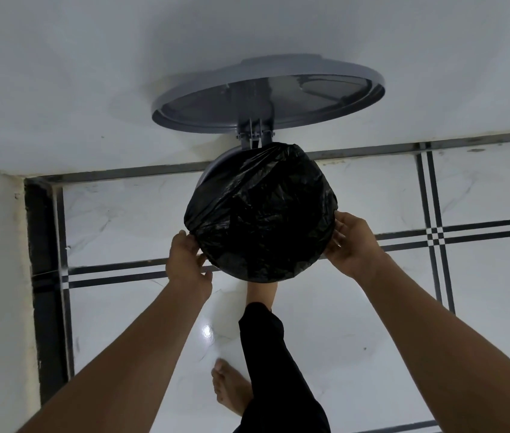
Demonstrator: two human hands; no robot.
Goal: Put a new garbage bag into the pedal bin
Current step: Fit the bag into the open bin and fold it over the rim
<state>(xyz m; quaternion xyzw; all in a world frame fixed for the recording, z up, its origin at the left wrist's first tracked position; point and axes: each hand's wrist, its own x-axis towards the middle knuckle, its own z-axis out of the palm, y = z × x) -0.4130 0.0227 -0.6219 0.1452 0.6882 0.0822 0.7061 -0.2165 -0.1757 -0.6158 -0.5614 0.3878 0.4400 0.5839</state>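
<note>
The garbage bag [263, 214] was stretched over the pedal bin [213, 170] rim, by the wall, lid [266, 89] raised. Its edge was pinched by the left hand [186, 260] and gripped by the right hand [353, 245], both grips closed on plastic.

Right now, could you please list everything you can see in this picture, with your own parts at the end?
garbage bag: one, black, stretched over the mouth of the pedal bin, its edge folded over the rim on the near and right sides.
pedal bin: one, grey, against the wall; only a strip of its rim shows at the upper left, not covered by the bag.
lid: one, grey, swung open on its hinge, standing near the wall.
floor: white glossy tiles with dark stripes.
wall: white, behind the bin.
left hand: one, pinches the bag's edge at the bin's left side.
right hand: one, on the bag's edge at the right side.
feet: two, bare; one reaches under the bin's front, one is on the floor.
</note>
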